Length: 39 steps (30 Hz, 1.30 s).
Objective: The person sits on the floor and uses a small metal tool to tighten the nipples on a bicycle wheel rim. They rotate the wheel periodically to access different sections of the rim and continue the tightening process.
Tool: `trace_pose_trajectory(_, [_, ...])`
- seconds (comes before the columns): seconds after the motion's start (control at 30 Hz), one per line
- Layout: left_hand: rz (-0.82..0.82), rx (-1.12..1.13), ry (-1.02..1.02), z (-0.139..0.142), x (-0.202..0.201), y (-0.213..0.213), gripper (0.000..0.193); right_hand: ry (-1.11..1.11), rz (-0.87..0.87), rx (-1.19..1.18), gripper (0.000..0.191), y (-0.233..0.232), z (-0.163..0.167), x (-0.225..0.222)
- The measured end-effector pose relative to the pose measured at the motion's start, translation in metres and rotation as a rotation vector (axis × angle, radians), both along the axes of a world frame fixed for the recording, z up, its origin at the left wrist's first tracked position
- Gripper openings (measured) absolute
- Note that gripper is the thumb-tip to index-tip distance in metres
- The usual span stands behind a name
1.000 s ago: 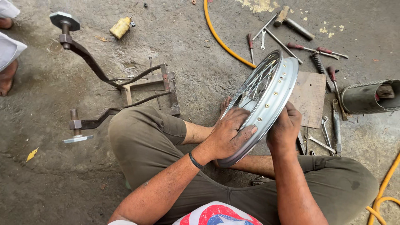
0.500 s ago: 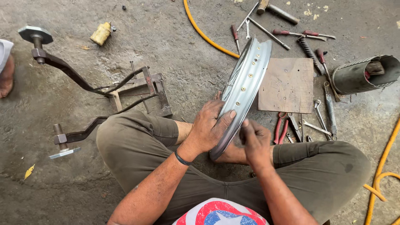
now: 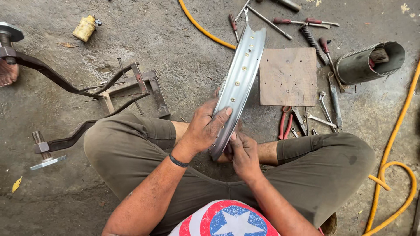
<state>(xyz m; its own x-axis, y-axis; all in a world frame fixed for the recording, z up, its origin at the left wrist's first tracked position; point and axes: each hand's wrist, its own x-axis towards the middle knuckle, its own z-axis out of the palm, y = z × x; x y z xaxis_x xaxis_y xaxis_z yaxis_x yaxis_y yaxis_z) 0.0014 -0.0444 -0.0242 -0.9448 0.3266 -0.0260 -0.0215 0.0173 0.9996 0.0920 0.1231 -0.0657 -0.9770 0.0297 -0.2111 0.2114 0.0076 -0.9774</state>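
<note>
Head view, looking down on my crossed legs on the concrete floor (image 3: 175, 57). The wheel rim (image 3: 239, 81) stands on edge between my knees, its shiny outer band facing me and its far end reaching up to the yellow hose (image 3: 205, 30).

My left hand (image 3: 203, 129) wraps the rim's near end from the left, thumb laid across the band, grip pressed around the metal. My right hand (image 3: 245, 153) sits just below and to the right, fingertips against the rim's lower edge; I think it pinches something small there, but I cannot tell.

A square wooden board (image 3: 288, 76) lies just right of the rim, with red-handled pliers (image 3: 285, 124) and wrenches (image 3: 323, 111) near my right knee.
</note>
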Motion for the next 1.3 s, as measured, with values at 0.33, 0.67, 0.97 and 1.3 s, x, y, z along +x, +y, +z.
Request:
trace_pose_trajectory(0.33, [-0.037, -0.033, 0.184, -0.007, 0.016, 0.014, 0.044, 0.214, -0.128, 0.151, 0.036, 0.045, 0.015, -0.099])
trace_pose_trajectory(0.67, [0.060, -0.118, 0.193, -0.011, 0.005, 0.001, 0.043, 0.101, -0.042, 0.096, 0.051, -0.002, -0.009, 0.001])
trace_pose_trajectory(0.97, [-0.001, -0.051, 0.183, 0.000, 0.014, 0.011, 0.042, 0.301, -0.099, 0.190, 0.032, 0.042, 0.016, -0.100])
trace_pose_trajectory(1.3, [0.008, -0.113, 0.103, -0.004, 0.009, 0.006, 0.039, 0.339, -0.003, 0.274, 0.046, 0.012, -0.003, 0.001])
